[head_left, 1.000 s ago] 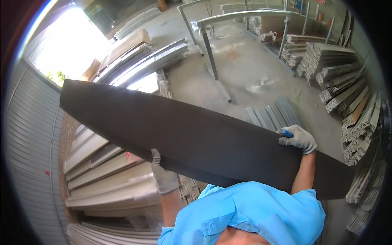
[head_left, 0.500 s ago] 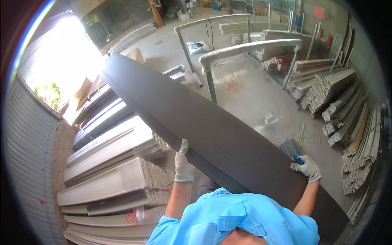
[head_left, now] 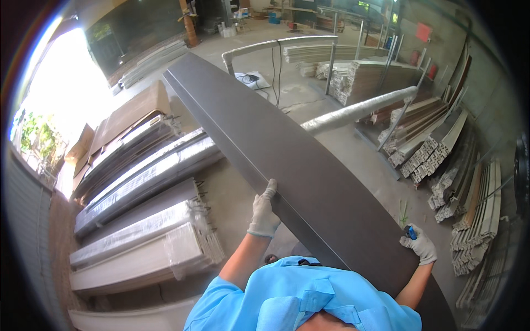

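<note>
A long dark grey panel (head_left: pixel 287 165) is held w/ both gloved hands, running diagonally from lower right near the body up to the upper left, above the concrete floor (head_left: pixel 232 193). The left hand (head_left: pixel 264 215) is pressed against the panel's left edge, fingers (head_left: pixel 269 190) extended up along it, thumb side wrapped under. The right hand (head_left: pixel 420 245) is closed over the right edge; a small blue object (head_left: pixel 409 233) is seen at its fingers, kind not clear. To the left, stacks of wrapped long profiles (head_left: pixel 138 220) are laid on the floor, close under the panel's edge. Ahead, a wrapped metal rail frame (head_left: pixel 353 113) is crossed by the panel's line. At right, more profile bundles (head_left: pixel 436 149) are piled by the wall. A cable (head_left: pixel 276 66) is seen beyond.
</note>
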Demonstrator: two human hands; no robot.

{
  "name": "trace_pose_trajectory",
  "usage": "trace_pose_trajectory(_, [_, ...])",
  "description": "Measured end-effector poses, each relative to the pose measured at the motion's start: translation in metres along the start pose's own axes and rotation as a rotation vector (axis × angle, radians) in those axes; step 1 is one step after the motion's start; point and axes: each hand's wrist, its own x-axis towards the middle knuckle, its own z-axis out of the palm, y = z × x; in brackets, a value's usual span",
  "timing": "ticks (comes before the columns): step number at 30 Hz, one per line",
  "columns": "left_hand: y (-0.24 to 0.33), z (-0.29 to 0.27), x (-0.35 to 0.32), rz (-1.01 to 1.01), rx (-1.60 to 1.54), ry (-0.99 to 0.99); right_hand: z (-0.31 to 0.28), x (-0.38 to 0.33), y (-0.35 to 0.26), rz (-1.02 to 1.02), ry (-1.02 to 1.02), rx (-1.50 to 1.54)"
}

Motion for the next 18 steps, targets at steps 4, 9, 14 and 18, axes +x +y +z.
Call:
trace_pose_trajectory(4, [0.041,0.036,0.094,-0.017,-0.010,-0.043,0.003,0.070,-0.040,-0.034,0.121,-0.082])
trace_pose_trajectory(9, [0.086,0.084,0.222,0.043,0.061,-0.085,0.012,0.174,-0.088,0.055,0.160,0.088])
trace_pose_trajectory(14, [0.138,0.119,0.336,-0.086,0.077,-0.087,0.012,0.269,-0.151,-0.043,0.160,-0.132])
trace_pose_trajectory(18, [0.186,0.152,0.447,-0.109,0.029,-0.146,0.017,0.355,-0.224,0.009,0.221,-0.244])
